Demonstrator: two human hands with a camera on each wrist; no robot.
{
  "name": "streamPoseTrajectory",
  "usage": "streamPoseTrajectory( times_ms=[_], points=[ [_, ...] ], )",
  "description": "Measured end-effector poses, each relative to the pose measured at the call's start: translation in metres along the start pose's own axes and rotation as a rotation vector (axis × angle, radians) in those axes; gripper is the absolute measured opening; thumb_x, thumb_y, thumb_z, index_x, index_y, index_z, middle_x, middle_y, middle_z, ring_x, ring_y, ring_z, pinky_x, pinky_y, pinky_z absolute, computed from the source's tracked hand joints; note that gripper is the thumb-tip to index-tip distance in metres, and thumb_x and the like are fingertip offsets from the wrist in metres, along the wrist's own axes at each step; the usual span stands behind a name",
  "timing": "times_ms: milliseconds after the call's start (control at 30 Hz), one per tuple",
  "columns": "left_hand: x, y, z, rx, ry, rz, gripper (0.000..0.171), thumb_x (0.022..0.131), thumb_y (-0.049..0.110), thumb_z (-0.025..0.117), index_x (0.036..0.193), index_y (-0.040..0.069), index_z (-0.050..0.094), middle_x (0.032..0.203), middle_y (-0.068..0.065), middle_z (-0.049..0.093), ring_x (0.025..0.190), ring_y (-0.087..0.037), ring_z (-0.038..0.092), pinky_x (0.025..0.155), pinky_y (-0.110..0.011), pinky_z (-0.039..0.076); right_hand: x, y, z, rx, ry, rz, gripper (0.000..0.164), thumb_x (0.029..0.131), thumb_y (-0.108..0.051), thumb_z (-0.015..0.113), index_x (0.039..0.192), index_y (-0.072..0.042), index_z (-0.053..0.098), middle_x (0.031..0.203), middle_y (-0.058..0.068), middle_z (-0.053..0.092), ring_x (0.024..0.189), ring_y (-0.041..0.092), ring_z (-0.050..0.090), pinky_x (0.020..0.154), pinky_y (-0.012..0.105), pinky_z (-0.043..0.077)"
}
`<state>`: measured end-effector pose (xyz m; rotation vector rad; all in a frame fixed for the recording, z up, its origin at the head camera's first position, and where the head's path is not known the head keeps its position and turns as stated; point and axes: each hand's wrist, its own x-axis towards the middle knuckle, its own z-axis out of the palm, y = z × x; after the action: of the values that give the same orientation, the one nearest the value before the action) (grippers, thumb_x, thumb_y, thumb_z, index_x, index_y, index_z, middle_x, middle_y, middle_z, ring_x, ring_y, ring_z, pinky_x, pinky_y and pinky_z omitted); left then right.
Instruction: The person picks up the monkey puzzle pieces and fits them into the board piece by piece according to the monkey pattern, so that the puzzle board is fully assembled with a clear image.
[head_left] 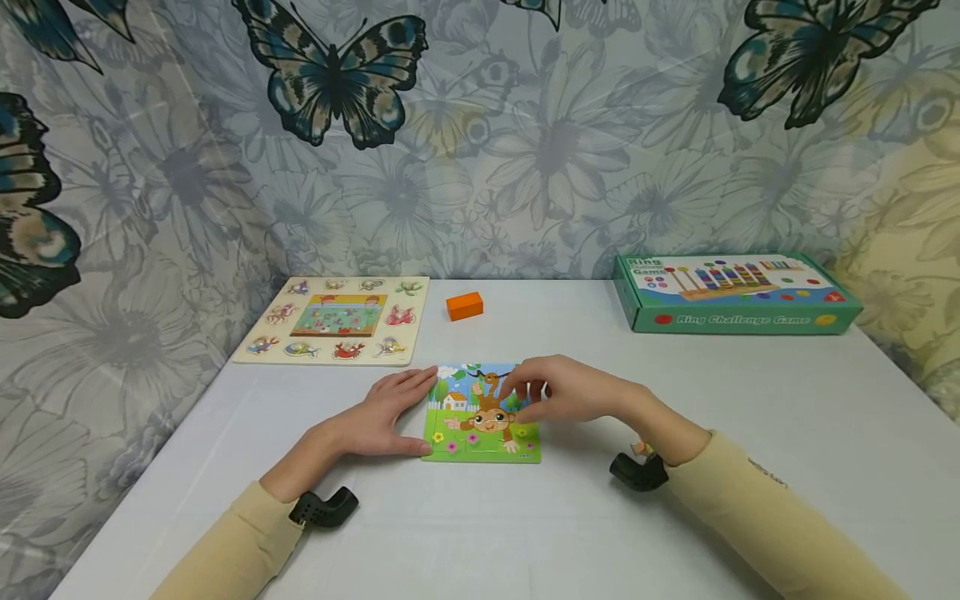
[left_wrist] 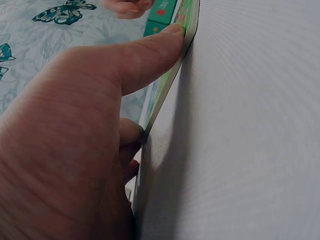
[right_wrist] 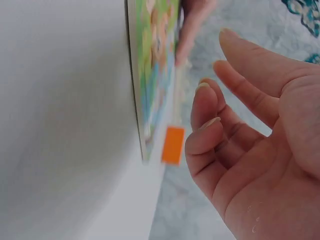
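Observation:
A square monkey picture puzzle (head_left: 465, 437) lies flat on the white table, showing a monkey, a small house and flowers. My left hand (head_left: 381, 417) rests at its left side, thumb on the near corner and fingers stretched along the edge toward the far corner. In the left wrist view the thumb tip (left_wrist: 173, 29) presses on the puzzle's rim. Over the puzzle's right part hovers my right hand (head_left: 573, 390), its fingers loosely bent. Nothing shows between those fingers in the right wrist view, where the thumb stands apart from them.
A cream board (head_left: 262, 325) with sea-animal pictures lies at the back left. Beside it sits an orange block (head_left: 465, 306). At the back right is a green Ring Challenge Game box (head_left: 746, 321). Some small colored thing (head_left: 642, 447) is partly hidden behind the right wrist.

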<state>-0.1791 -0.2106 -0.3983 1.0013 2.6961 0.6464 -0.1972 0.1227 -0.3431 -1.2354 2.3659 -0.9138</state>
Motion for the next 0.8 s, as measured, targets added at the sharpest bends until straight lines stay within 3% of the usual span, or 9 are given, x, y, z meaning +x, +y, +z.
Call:
streamPoseTrajectory(
  times_ms=[267, 467, 800],
  points=[
    [0.001, 0.000, 0.000, -0.007, -0.007, -0.002, 0.101, 0.086, 0.053, 0.074, 0.160, 0.004, 0.026, 0.167, -0.006, 0.018, 0.150, -0.034, 0.015, 0.117, -0.058, 0.010, -0.042, 0.015, -0.020, 0.002, 0.058, 0.084, 0.033, 0.093, -0.018, 0.075, 0.123, -0.007, 0.068, 0.110, 0.005, 0.067, 0.090, 0.016, 0.059, 0.076, 0.032, 0.051],
    [0.000, 0.000, 0.001, -0.006, -0.006, -0.001, 0.101, 0.086, 0.053, 0.074, 0.160, 0.004, 0.026, 0.167, -0.007, 0.019, 0.150, -0.034, 0.015, 0.117, -0.059, 0.010, -0.073, 0.019, -0.028, 0.011, 0.091, 0.114, 0.034, 0.093, -0.022, 0.075, 0.123, -0.007, 0.067, 0.105, 0.004, 0.065, 0.089, 0.016, 0.059, 0.075, 0.030, 0.050],
    [0.000, 0.001, 0.001, -0.002, -0.008, -0.009, 0.100, 0.086, 0.053, 0.073, 0.160, 0.005, 0.026, 0.167, -0.006, 0.018, 0.150, -0.033, 0.015, 0.117, -0.058, 0.010, -0.112, 0.031, -0.035, 0.014, 0.087, 0.186, 0.038, 0.092, -0.024, 0.076, 0.124, -0.007, 0.065, 0.105, 0.003, 0.064, 0.090, 0.014, 0.059, 0.074, 0.028, 0.050]
  ],
)
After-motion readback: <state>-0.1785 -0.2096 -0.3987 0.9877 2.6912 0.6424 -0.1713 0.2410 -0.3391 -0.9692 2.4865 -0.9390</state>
